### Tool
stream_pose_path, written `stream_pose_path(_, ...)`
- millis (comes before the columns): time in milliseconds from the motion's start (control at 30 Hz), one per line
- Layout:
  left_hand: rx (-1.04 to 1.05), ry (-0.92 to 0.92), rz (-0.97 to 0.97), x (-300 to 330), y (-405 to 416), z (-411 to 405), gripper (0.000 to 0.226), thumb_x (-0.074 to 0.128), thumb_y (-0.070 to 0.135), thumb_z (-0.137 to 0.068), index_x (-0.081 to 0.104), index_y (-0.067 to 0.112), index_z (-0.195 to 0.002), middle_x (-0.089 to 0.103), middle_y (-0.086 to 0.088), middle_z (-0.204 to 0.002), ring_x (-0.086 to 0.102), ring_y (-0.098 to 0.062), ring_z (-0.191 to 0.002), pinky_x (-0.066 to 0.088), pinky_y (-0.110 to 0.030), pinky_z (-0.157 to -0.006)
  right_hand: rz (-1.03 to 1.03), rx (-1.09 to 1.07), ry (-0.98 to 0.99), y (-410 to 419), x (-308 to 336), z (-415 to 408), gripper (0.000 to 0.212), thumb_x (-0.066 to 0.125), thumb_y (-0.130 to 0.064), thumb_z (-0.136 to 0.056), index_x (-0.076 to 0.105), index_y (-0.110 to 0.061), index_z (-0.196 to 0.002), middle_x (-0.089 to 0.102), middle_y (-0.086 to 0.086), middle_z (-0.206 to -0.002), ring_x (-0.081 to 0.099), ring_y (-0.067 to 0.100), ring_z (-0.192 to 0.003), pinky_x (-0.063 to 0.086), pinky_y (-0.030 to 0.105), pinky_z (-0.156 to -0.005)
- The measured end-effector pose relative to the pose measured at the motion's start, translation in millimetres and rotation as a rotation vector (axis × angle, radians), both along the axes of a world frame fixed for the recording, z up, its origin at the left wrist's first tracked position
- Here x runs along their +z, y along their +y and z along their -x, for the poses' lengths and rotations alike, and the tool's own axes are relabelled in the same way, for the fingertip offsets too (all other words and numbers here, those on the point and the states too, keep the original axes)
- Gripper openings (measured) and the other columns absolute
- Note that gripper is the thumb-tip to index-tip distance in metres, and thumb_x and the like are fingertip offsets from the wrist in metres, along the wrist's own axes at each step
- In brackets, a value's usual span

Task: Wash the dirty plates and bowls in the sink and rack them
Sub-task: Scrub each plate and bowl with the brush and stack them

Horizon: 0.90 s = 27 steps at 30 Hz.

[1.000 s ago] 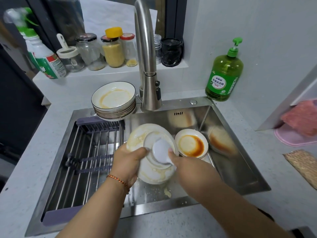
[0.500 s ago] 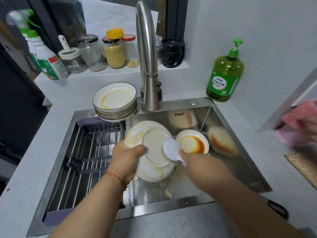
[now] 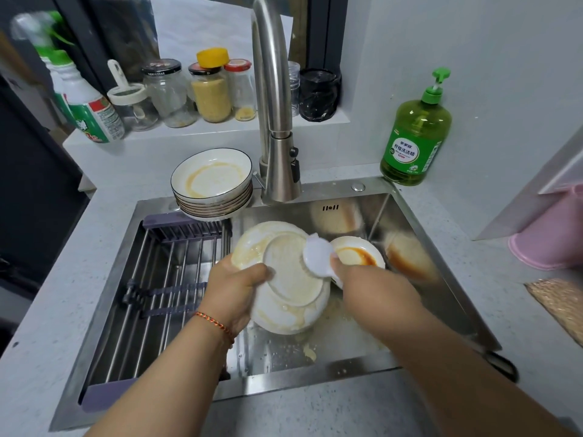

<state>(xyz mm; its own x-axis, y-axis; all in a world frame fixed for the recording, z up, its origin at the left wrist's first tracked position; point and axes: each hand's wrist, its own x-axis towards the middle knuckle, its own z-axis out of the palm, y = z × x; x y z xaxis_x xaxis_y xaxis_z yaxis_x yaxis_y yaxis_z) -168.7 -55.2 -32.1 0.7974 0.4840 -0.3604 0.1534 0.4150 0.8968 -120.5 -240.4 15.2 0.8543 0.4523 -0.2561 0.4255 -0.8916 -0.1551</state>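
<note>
Steel sink (image 3: 441, 247), grey counter (image 3: 410, 405). Left hand (image 3: 235, 291) curls its fingers round the tilted dirty plate (image 3: 284, 298) over the basin; right hand (image 3: 366, 285) grips white brush (image 3: 317, 255) against the plate's right edge.

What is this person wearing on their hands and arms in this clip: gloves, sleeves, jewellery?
No gloves: the left hand and right hand are bare. No sleeves show on either forearm up to the frame edge. The only item worn is a thin braided cord bracelet, red-orange, on the left wrist. No rings or watch are visible.
</note>
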Motion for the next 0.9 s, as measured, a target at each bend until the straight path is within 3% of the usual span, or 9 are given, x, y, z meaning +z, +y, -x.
stream_pose_path(100, 0.001, 0.006, 0.011, -2, -8, -1, 0.028, 0.057, -0.019, -0.075, 0.066, 0.003, -0.088, 0.072, -0.009, -0.074, 0.069, -0.025, -0.067, 0.059, -0.039, -0.062, 0.048, 0.037, 0.017, 17, 0, -9, 0.067, 0.036, -0.007, -0.093, 0.011, -0.031, -0.151, 0.058, 0.004, -0.101, 0.052, 0.025, -0.078, 0.04, 0.033, -0.062)
stream_pose_path(200, 0.048, 0.017, 0.029, -4, -6, -4, 0.026, 0.056, -0.018, -0.077, 0.066, 0.003, -0.089, 0.072, -0.011, -0.075, 0.069, -0.028, -0.069, 0.059, -0.043, -0.066, 0.065, 0.134, 0.056, 25, -1, 1, 0.078, 0.035, -0.003, -0.09, -0.004, -0.032, -0.152, 0.04, 0.0, -0.08, 0.045, 0.023, -0.08, 0.033, 0.032, -0.054)
stream_pose_path(267, 0.101, 0.018, 0.033, -4, -1, -4, 0.025, 0.056, -0.017, -0.078, 0.066, 0.003, -0.089, 0.071, -0.014, -0.078, 0.068, -0.032, -0.072, 0.057, -0.047, -0.071, 0.041, 0.202, 0.07, 21, -7, 10, 0.077, 0.034, -0.004, -0.09, -0.002, -0.032, -0.152, 0.043, -0.001, -0.085, 0.046, 0.022, -0.084, 0.034, 0.033, -0.058)
stream_pose_path(400, 0.159, 0.016, 0.064, -6, 8, -2, 0.025, 0.056, -0.016, -0.078, 0.065, 0.005, -0.088, 0.07, -0.008, -0.073, 0.067, -0.026, -0.068, 0.057, -0.044, -0.069, -0.014, 0.167, 0.143, 7, -19, 16, 0.068, 0.034, -0.012, -0.094, 0.007, -0.035, -0.152, 0.06, -0.003, -0.119, 0.056, 0.019, -0.099, 0.043, 0.032, -0.074)
stream_pose_path(533, 0.151, 0.042, 0.104, -9, -1, 2, 0.025, 0.057, -0.017, -0.078, 0.065, 0.005, -0.088, 0.069, -0.011, -0.078, 0.066, -0.029, -0.073, 0.057, -0.046, -0.071, -0.011, 0.037, 0.09, 3, -13, 1, 0.048, 0.031, -0.017, -0.098, 0.03, -0.03, -0.144, 0.061, 0.004, -0.108, 0.051, 0.02, -0.079, 0.044, 0.033, -0.069)
stream_pose_path(600, 0.172, 0.049, 0.118, -10, -3, 1, 0.025, 0.057, -0.016, -0.078, 0.064, 0.006, -0.089, 0.069, -0.012, -0.08, 0.066, -0.03, -0.074, 0.056, -0.046, -0.071, -0.035, 0.009, 0.082, 7, -13, -2, 0.046, 0.031, -0.017, -0.098, 0.033, -0.029, -0.143, 0.061, 0.008, -0.106, 0.048, 0.021, -0.076, 0.042, 0.034, -0.068)
stream_pose_path(700, 0.218, 0.043, 0.102, -9, 2, -2, 0.025, 0.058, -0.015, -0.078, 0.064, 0.006, -0.089, 0.068, -0.012, -0.083, 0.065, -0.028, -0.074, 0.057, -0.04, -0.065, -0.115, -0.012, 0.206, 10, -25, -9, 0.048, 0.033, -0.018, -0.098, 0.034, -0.032, -0.144, 0.061, 0.009, -0.107, 0.052, 0.022, -0.08, 0.045, 0.034, -0.071)
stream_pose_path(800, 0.231, 0.047, 0.069, -7, 4, -5, 0.025, 0.059, -0.014, -0.077, 0.063, 0.007, -0.09, 0.068, -0.01, -0.083, 0.065, -0.027, -0.073, 0.057, -0.039, -0.063, -0.234, -0.056, 0.377, 9, -32, -9, 0.047, 0.04, -0.029, -0.1, 0.032, -0.04, -0.144, 0.058, -0.002, -0.106, 0.054, 0.02, -0.09, 0.045, 0.028, -0.08)
stream_pose_path(900, 0.237, 0.054, 0.045, -8, 2, -7, 0.025, 0.061, -0.014, -0.077, 0.064, 0.007, -0.089, 0.068, -0.01, -0.084, 0.065, -0.027, -0.074, 0.055, -0.036, -0.063, -0.242, -0.056, 0.321, 8, -33, -6, 0.047, 0.045, -0.041, -0.098, 0.034, -0.042, -0.144, 0.059, -0.004, -0.116, 0.055, 0.017, -0.105, 0.045, 0.029, -0.092)
